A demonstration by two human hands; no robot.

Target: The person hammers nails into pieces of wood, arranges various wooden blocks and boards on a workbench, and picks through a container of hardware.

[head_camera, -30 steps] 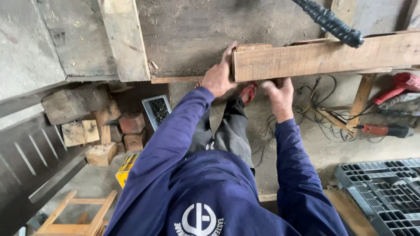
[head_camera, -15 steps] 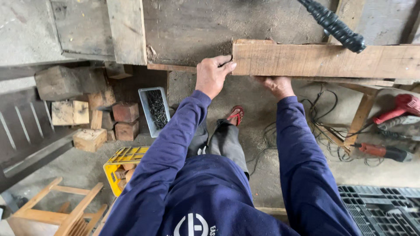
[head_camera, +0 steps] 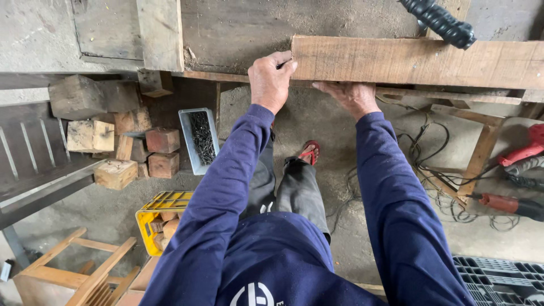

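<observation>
On the dusty workbench [head_camera: 238, 34], a rough, pale, seemingly unplaned plank [head_camera: 419, 61].

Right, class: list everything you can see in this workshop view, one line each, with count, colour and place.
plank: one, pale brown, on the workbench edge.
workbench: one, grey, top.
wood blocks: several, brown, floor at left.
tray of nails: one, grey, floor.
crate: one, yellow, lower left.
power tools: two at least, red, right.
cables: tangled, black, floor at right.
pallet: one, dark, lower right.
wooden frame: one, lower left.
left hand: grips the plank's end.
right hand: under the plank's near edge.
</observation>
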